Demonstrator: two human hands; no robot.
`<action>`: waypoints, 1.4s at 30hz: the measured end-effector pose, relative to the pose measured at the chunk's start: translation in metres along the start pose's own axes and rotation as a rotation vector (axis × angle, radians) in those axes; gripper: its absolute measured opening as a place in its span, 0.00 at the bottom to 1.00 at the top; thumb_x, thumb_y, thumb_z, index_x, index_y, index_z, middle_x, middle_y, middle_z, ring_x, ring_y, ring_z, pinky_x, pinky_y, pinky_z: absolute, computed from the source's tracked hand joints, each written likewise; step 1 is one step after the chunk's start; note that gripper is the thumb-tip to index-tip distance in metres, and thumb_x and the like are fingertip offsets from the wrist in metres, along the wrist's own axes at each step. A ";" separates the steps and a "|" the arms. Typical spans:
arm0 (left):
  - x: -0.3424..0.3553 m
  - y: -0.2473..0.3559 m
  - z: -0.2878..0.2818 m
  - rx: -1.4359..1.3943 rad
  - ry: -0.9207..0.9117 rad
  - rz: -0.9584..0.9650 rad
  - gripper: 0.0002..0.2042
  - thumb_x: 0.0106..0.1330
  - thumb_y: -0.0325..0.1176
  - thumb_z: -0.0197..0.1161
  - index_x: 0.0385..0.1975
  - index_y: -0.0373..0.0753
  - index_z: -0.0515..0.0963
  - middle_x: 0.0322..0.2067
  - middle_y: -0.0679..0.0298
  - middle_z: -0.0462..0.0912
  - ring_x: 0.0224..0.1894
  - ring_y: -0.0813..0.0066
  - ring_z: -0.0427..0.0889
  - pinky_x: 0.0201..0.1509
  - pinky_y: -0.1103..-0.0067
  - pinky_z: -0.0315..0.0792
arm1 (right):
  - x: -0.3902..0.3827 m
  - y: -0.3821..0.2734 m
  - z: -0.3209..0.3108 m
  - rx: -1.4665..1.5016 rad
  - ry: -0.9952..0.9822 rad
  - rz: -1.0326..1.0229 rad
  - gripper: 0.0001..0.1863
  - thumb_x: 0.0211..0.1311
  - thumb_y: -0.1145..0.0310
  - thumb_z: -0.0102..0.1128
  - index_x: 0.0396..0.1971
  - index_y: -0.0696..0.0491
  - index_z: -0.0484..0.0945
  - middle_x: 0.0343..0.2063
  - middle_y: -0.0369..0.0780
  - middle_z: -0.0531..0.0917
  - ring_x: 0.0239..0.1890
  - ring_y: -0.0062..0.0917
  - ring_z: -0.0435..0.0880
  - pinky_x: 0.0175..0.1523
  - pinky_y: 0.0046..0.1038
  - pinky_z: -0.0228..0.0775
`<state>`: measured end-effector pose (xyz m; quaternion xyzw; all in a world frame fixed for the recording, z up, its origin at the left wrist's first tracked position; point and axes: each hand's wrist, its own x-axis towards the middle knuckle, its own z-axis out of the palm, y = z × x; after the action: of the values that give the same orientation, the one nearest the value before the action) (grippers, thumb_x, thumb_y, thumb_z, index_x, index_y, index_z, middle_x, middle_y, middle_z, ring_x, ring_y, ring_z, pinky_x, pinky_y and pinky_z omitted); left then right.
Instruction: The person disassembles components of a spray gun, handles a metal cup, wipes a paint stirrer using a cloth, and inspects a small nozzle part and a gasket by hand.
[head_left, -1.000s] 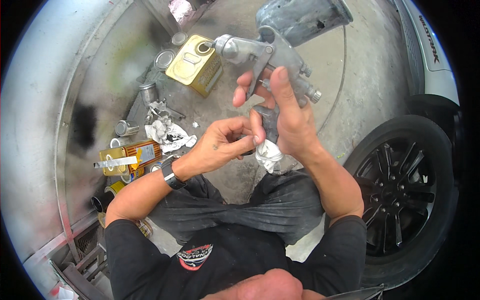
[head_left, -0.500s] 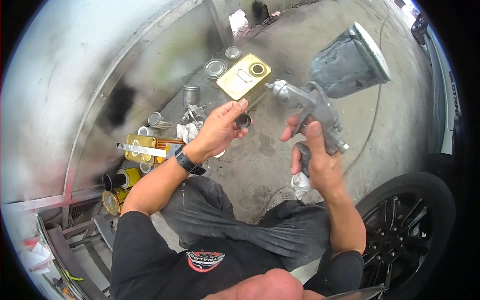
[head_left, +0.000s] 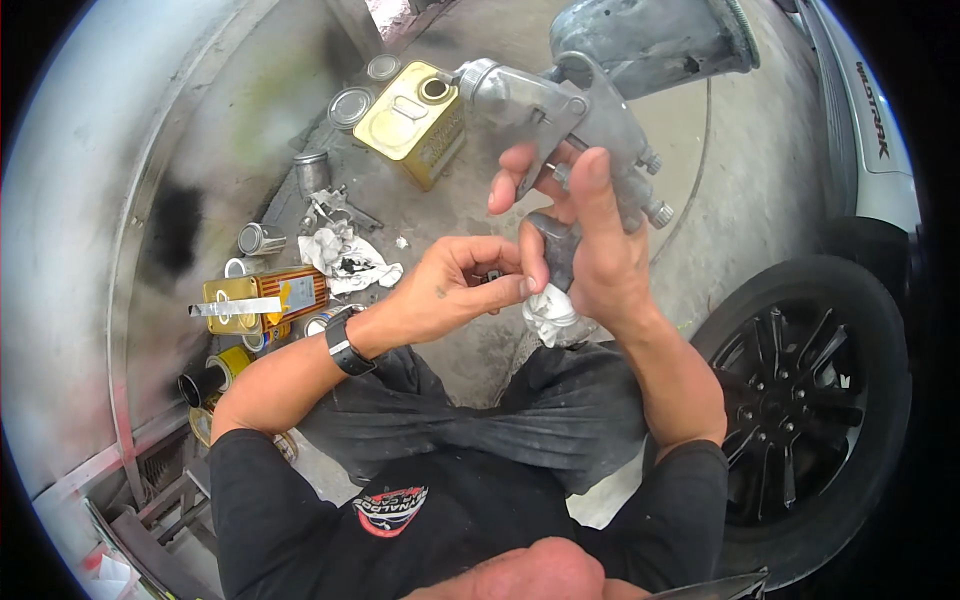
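My right hand (head_left: 608,255) is closed round the grip of a grey metal spray gun (head_left: 525,102), held tilted in front of me. Its large paint cup (head_left: 650,50) reaches past the upper right of the view. A crumpled white tissue (head_left: 548,315) is at the lower end of the grip, below my fingers. My left hand (head_left: 450,285) pinches a small dark cap (head_left: 492,275), mostly hidden by the fingers. Its fingertips meet my right hand's fingers beside the tissue.
A gold rectangular tin (head_left: 395,130) with an uncapped spout stands on the concrete, round lids (head_left: 350,107) beside it. Left of me are a metal cup (head_left: 312,172), crumpled white paper (head_left: 345,258) and several cans. A car wheel (head_left: 785,420) is close on my right.
My left hand has moved down and right with the cap, to my right hand. The spray gun has come up and left, nearer to me. The view has shifted too.
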<state>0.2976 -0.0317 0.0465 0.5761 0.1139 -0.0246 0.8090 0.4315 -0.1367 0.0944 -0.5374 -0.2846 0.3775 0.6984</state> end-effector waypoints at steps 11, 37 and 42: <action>-0.001 -0.003 0.001 -0.024 0.013 -0.049 0.07 0.69 0.33 0.64 0.42 0.38 0.82 0.28 0.78 0.77 0.27 0.93 0.67 0.28 0.89 0.61 | -0.003 -0.002 0.000 0.019 0.012 0.009 0.39 0.69 0.35 0.42 0.49 0.63 0.72 0.34 0.47 0.78 0.13 0.19 0.68 0.18 0.19 0.61; 0.003 -0.028 -0.023 -0.304 0.308 -0.178 0.20 0.62 0.47 0.71 0.36 0.38 0.72 0.25 0.65 0.81 0.22 0.75 0.84 0.23 0.85 0.76 | 0.000 -0.001 0.001 -0.072 -0.046 0.127 0.32 0.72 0.42 0.45 0.50 0.62 0.72 0.32 0.45 0.79 0.10 0.19 0.69 0.14 0.18 0.59; 0.003 -0.030 -0.026 -0.241 0.266 -0.236 0.20 0.61 0.51 0.70 0.31 0.38 0.75 0.23 0.68 0.79 0.20 0.79 0.81 0.22 0.85 0.74 | 0.008 -0.003 0.001 -0.078 -0.047 0.188 0.32 0.72 0.42 0.47 0.49 0.62 0.73 0.31 0.45 0.79 0.10 0.19 0.70 0.13 0.19 0.59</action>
<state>0.2915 -0.0172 0.0105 0.4560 0.2884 -0.0292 0.8414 0.4356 -0.1302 0.0971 -0.5796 -0.2636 0.4426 0.6314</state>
